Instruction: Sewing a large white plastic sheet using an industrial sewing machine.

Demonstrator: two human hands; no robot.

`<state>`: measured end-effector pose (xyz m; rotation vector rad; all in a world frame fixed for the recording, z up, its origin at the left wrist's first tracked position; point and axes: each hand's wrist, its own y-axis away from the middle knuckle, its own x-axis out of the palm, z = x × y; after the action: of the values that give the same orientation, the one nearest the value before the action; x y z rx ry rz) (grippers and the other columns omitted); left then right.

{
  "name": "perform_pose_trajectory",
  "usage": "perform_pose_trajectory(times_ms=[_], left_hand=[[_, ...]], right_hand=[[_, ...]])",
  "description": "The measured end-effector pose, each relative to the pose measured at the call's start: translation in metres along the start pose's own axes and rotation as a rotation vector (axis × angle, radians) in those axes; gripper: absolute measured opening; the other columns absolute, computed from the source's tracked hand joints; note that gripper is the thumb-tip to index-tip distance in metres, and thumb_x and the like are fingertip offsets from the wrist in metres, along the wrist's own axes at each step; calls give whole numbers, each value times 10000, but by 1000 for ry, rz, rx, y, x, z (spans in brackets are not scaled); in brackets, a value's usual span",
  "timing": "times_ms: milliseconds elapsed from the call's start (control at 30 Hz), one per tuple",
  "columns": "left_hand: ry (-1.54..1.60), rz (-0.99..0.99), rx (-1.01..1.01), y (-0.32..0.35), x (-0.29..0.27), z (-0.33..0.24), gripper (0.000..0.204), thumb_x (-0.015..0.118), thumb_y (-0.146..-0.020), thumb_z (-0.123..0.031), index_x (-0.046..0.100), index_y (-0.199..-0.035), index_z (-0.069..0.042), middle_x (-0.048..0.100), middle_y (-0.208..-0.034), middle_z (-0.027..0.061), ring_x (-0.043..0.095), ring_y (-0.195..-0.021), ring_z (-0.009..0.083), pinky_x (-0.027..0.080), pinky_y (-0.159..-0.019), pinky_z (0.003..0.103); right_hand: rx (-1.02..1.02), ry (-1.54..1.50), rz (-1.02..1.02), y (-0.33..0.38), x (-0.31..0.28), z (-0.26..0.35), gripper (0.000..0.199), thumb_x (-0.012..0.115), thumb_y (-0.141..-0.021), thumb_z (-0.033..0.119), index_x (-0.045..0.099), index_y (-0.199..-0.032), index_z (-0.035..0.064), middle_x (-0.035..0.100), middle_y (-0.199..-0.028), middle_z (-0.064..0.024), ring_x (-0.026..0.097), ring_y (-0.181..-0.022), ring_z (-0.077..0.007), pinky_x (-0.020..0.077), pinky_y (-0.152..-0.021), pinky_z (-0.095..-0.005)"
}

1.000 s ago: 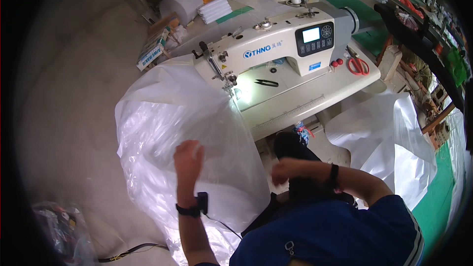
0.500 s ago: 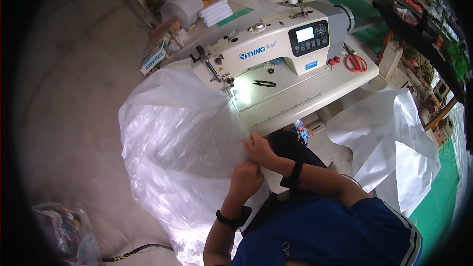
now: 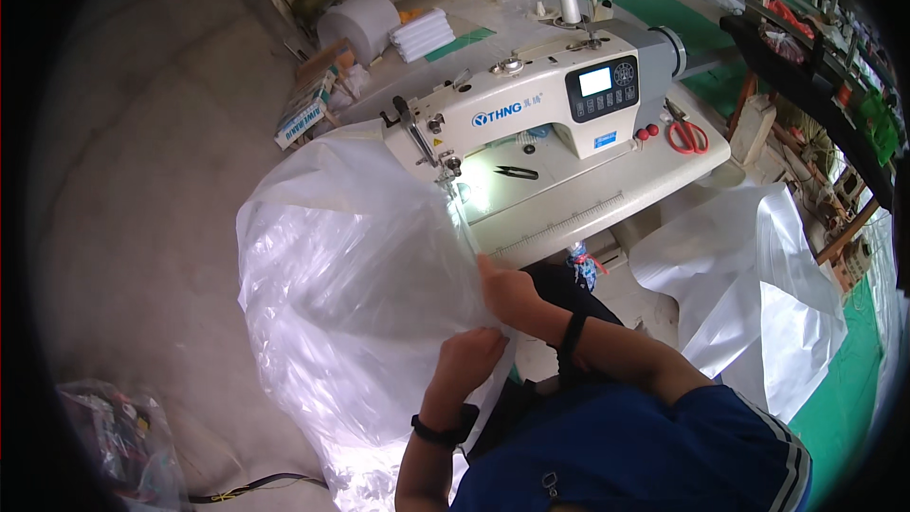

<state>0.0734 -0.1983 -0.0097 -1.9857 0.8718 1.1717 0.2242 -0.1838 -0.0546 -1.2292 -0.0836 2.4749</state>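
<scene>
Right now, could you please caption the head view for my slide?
Left hand and right hand on the edge of a white plastic sheet, at a sewing machine.

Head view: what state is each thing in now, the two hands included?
Left hand: curled on the plastic sheet's edge
Right hand: at the sheet's edge, fingertips blurred
Plastic sheet: loose, creased
Sewing machine: powered on
Screen: lit
Snips: lying flat, seemingly open
Red scissors: lying down, open or shut unclear
Thread cone: upright
Big roll: on its side
</scene>
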Motion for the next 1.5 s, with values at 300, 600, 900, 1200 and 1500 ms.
perform_pose_trajectory(times_ms=[300, 600, 900, 1200, 1500], left_hand=[[-442, -250, -707, 43, -37, 164, 485, 523, -878, -445, 491, -1289, -190, 418, -1365, 128, 357, -1280, 324, 274, -980, 601], [-390, -73, -785, 7, -71, 209, 523, 487, -892, -459, 425, -1352, -218, 323, -1448, 126, 251, -1355, 326, 144, -978, 707], [-391, -53, -767, -41, -78, 246, 560, 420, -899, -497, 366, -1387, -229, 250, -1484, 116, 199, -1372, 337, 120, -984, 709], [-634, 99, -605, -42, -76, 278, 522, 469, -889, -450, 446, -1325, -165, 279, -1461, 134, 221, -1357, 343, 237, -944, 703], [-495, -91, -619, 17, -60, 153, 495, 562, -855, -386, 508, -1266, -116, 418, -1359, 196, 415, -1221, 387, 378, -968, 479]], right_hand=[[-186, 346, 101, -35, 8, 1, 462, 508, -777, 68, 431, -1181, -142, 648, -679, -138, 655, -580, -271, 504, -481, -364], [-108, 421, 131, -92, 5, 8, 373, 545, -773, 95, 516, -1075, -122, 649, -669, -112, 661, -609, -236, 501, -498, -349], [-16, 269, 107, -131, 4, -17, 337, 429, -862, 103, 456, -1158, -56, 645, -747, -158, 642, -659, -326, 490, -561, -442], [142, -298, 491, 18, -38, 9, 309, 479, -814, 112, 465, -1117, 55, 632, -806, -177, 619, -814, -363, 471, -724, -471], [-323, -206, 1025, 71, -36, -27, 381, 495, -808, 158, 597, -1173, 202, 653, -832, -109, 632, -798, -311, 494, -718, -389]])
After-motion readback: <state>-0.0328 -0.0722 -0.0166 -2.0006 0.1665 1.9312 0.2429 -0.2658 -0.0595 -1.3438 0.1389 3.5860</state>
